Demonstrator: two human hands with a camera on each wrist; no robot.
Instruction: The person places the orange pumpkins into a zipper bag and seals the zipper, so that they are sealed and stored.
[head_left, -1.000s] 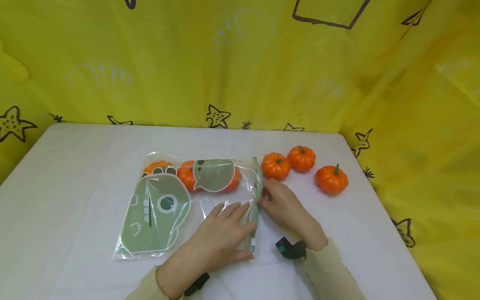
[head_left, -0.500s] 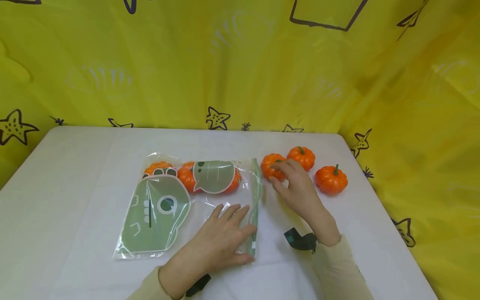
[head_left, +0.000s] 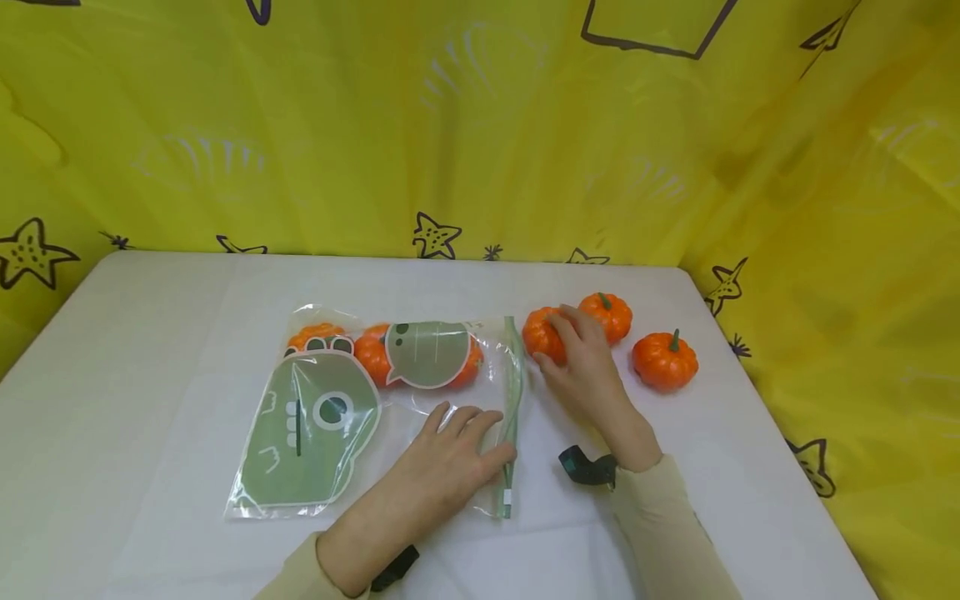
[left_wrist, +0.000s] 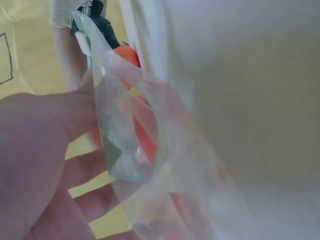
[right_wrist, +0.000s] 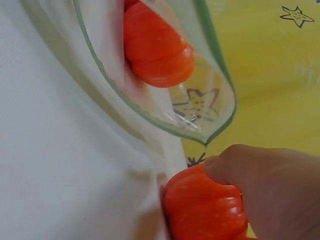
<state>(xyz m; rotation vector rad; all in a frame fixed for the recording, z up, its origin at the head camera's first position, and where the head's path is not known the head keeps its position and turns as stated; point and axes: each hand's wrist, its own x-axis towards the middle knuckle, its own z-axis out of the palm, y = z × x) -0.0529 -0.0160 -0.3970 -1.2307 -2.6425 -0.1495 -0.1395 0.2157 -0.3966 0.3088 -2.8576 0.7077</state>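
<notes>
A clear zip bag point(head_left: 495, 346) with green crocodile prints lies flat, its green-edged mouth facing right. Orange toy pumpkins point(head_left: 372, 357) show inside it. My left hand point(head_left: 442, 467) rests on the bag near the mouth, fingers spread. In the left wrist view, the thumb and fingers of this left hand point(left_wrist: 45, 145) lie along the clear film. Right of the mouth, my right hand point(head_left: 588, 371) grips a toy pumpkin point(head_left: 540, 335) from above. The right wrist view has the thumb pressed on this pumpkin point(right_wrist: 205, 205), beside the gaping bag mouth point(right_wrist: 145, 117).
Two more toy pumpkins stand on the white table point(head_left: 165, 350): one pumpkin point(head_left: 609, 321) just behind the right hand, another pumpkin point(head_left: 664, 362) farther right. A yellow curtain point(head_left: 360, 150) with star drawings hangs behind the table and along its right side.
My right hand has left the bag's edge, moved right and up to the nearest pumpkin, and taken hold of it. The left hand has stayed almost still on the bag.
</notes>
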